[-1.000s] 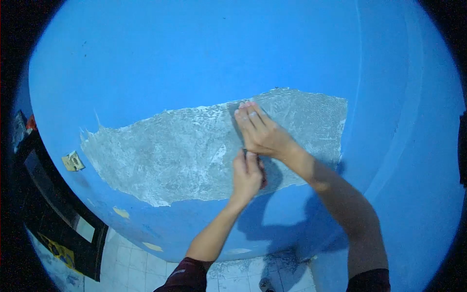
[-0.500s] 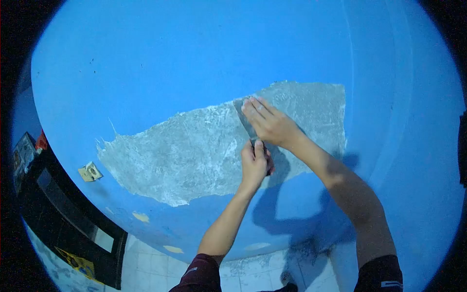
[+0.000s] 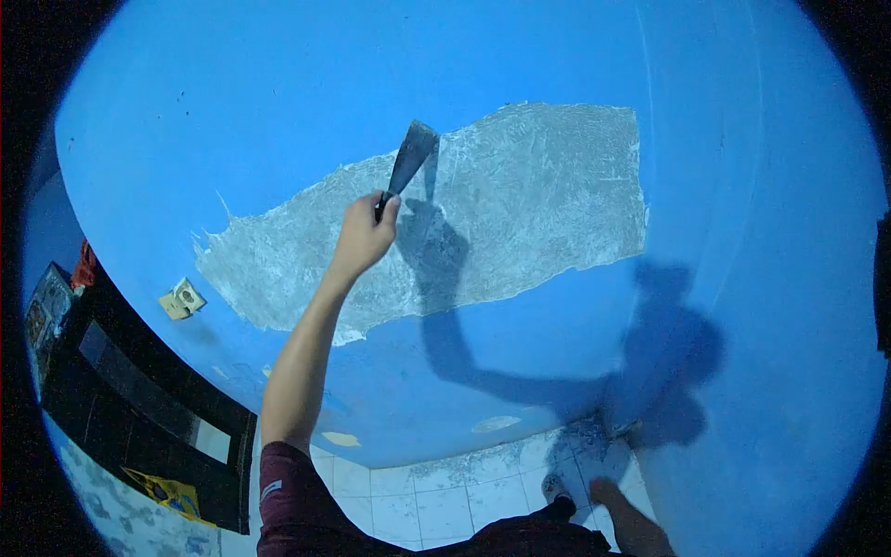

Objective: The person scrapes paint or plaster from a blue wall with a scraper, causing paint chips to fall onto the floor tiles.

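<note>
My left hand (image 3: 368,232) is closed around the dark handle of a putty knife (image 3: 414,153), its blade pointing up. The blade's wide end overlaps the upper edge of a bare grey patch (image 3: 538,186) in the blue paint, and its shadow falls just to the right. Low in the view, near the floor, my right hand (image 3: 605,490) hangs away from the wall patch. Its fingers are small and indistinct there.
A loose, tilted wall socket (image 3: 183,299) sits left of the patch. Dark furniture (image 3: 139,399) with a yellow packet (image 3: 162,492) stands at the left. White floor tiles (image 3: 445,515) carry scattered debris along the wall's foot.
My right hand has left the blade and dropped to the lower right. My left hand has moved up and left with the putty knife, which now tilts to the right.
</note>
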